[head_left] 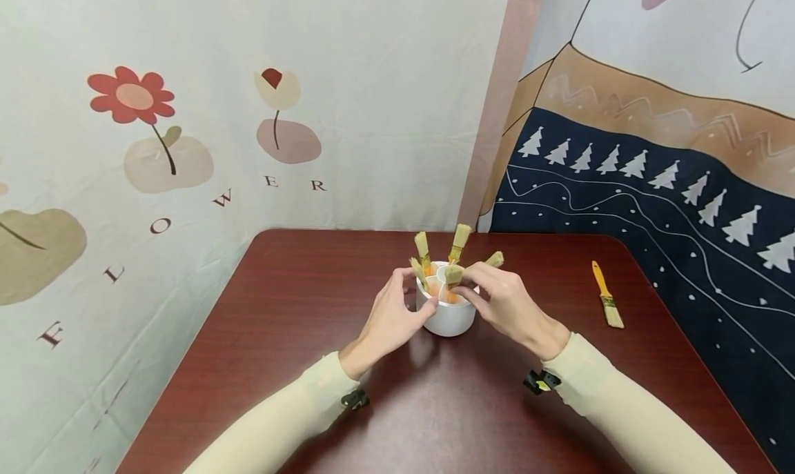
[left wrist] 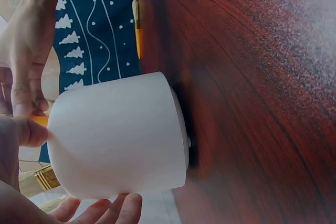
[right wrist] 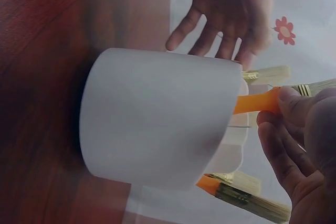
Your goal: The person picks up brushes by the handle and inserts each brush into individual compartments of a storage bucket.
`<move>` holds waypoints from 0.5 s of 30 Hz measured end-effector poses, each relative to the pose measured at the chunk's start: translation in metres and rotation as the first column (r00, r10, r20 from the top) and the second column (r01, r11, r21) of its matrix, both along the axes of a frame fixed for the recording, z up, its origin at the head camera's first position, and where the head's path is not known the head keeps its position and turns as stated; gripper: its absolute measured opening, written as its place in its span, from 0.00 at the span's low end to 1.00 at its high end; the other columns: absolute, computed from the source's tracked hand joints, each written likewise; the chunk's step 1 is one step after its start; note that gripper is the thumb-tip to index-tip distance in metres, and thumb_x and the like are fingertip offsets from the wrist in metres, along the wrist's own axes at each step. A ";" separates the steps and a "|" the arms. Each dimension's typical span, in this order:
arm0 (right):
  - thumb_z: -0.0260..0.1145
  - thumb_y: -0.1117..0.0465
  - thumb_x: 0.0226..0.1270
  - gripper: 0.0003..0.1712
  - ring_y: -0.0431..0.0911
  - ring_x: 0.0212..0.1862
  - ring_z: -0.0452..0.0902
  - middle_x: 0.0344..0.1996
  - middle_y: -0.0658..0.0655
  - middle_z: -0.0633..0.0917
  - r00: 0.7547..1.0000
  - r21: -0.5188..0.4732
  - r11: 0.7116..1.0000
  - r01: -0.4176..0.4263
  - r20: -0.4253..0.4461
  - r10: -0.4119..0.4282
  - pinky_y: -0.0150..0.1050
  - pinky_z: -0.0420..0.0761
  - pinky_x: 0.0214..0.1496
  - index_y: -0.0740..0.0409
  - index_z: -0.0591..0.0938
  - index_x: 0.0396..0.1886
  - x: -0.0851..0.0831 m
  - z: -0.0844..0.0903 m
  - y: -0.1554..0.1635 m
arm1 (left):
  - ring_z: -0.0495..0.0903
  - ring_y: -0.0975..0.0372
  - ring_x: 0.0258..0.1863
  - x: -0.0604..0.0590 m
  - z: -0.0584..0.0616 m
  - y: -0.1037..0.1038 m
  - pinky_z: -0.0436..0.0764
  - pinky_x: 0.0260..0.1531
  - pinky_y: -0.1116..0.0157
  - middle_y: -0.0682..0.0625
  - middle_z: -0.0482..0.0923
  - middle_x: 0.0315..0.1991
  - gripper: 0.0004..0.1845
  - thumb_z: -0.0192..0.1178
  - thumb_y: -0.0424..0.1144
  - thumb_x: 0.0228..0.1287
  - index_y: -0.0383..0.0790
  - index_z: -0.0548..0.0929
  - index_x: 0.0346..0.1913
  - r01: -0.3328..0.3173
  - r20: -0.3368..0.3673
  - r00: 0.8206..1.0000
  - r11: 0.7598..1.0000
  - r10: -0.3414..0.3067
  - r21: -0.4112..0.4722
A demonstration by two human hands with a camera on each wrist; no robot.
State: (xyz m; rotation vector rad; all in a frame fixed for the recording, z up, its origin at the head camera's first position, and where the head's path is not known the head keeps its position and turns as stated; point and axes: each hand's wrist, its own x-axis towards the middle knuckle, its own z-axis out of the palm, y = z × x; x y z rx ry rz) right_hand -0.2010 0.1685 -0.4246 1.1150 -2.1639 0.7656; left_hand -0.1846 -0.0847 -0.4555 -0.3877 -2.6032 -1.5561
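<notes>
**brushfan22:** ok what's the setup rn? biggest stuff first pls

**me:** dark red table [head_left: 279,336], flower curtain [head_left: 186,115] on the wall behind it. Middle of the table = white holder cup [head_left: 448,317], round, w/ dividers inside, standing upright. A few brushes already stand in it, bristles up. One spare brush [head_left: 606,294] lies well apart, near the table's right edge.

**brushfan22:** and ur hands?

**me:** left hand [head_left: 391,319] is on the cup's left side, fingers fairly straight, touching the wall and rim to steady it, not really gripping. Right hand [head_left: 506,301] is over the rim on the right, thumb + fingers pinching an orange-handled brush [right wrist: 257,102] up by the ferrule. Its handle is already down in a compartment; can't tell which one.

**brushfan22:** so which step is that?

**me:** imo seating this brush in its slot, nearly done. Next move prob needs me to let it slide fully down, let go w/o tipping the others, keep the left bracing so the cup doesn't skid. Then the spare is a long reach to the right.
</notes>
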 end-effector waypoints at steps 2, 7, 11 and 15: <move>0.90 0.76 0.58 0.24 0.43 0.41 0.91 0.42 0.54 0.95 1.000 0.012 1.000 -0.009 0.002 0.009 0.39 0.94 0.43 0.60 0.92 0.52 0.001 -0.002 -0.001 | 0.91 0.44 0.64 0.000 0.000 0.000 0.90 0.69 0.44 0.38 0.87 0.64 0.34 0.75 0.47 0.74 0.38 0.76 0.75 -0.001 0.005 1.000 1.000 0.001 -0.002; 0.87 0.77 0.61 0.21 0.44 0.42 0.90 0.43 0.55 0.92 1.000 0.040 0.999 -0.019 -0.007 0.020 0.40 0.95 0.45 0.62 0.90 0.49 0.002 -0.008 -0.003 | 0.91 0.46 0.65 -0.001 0.000 -0.001 0.90 0.69 0.45 0.38 0.87 0.65 0.35 0.75 0.48 0.74 0.38 0.76 0.76 -0.001 0.013 1.000 1.000 0.001 -0.002; 0.89 0.76 0.60 0.21 0.46 0.46 0.91 0.45 0.56 0.93 0.999 0.069 0.997 -0.016 -0.038 0.019 0.41 0.96 0.48 0.62 0.91 0.50 0.004 -0.013 -0.004 | 0.91 0.45 0.64 -0.001 -0.001 -0.001 0.91 0.68 0.45 0.38 0.87 0.65 0.35 0.76 0.48 0.75 0.38 0.76 0.76 0.003 0.013 1.000 1.000 -0.003 0.007; 0.91 0.74 0.58 0.23 0.48 0.50 0.93 0.47 0.57 0.93 0.999 0.100 0.995 -0.008 -0.050 0.013 0.42 0.96 0.51 0.61 0.92 0.52 0.007 -0.016 -0.004 | 0.92 0.45 0.63 -0.001 -0.001 -0.001 0.91 0.67 0.45 0.37 0.87 0.65 0.34 0.75 0.47 0.76 0.38 0.76 0.77 0.010 0.012 1.000 1.000 -0.010 0.012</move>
